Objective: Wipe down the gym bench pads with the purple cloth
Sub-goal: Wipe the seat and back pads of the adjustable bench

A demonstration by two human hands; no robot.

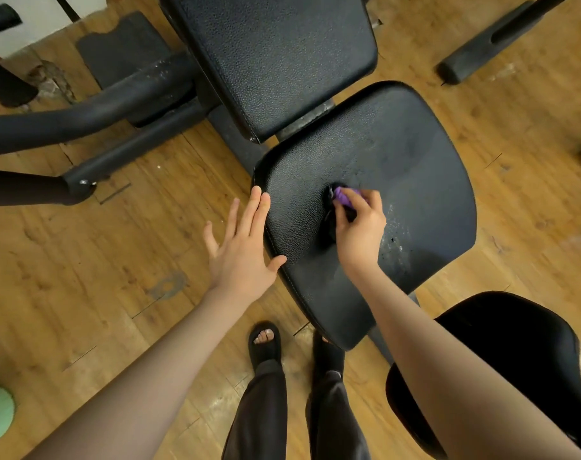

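The black seat pad of the gym bench fills the middle of the view, with the black back pad behind it. My right hand is closed around the bunched purple cloth and presses it on the middle of the seat pad. Wet streaks and droplets show on the pad to the right of that hand. My left hand is flat with fingers spread, its fingertips and thumb touching the seat pad's left edge.
Black frame tubes and a bench foot lie on the wooden floor at left. A black bar rests at the upper right. A round black stool stands at lower right. My sandalled feet are below the pad.
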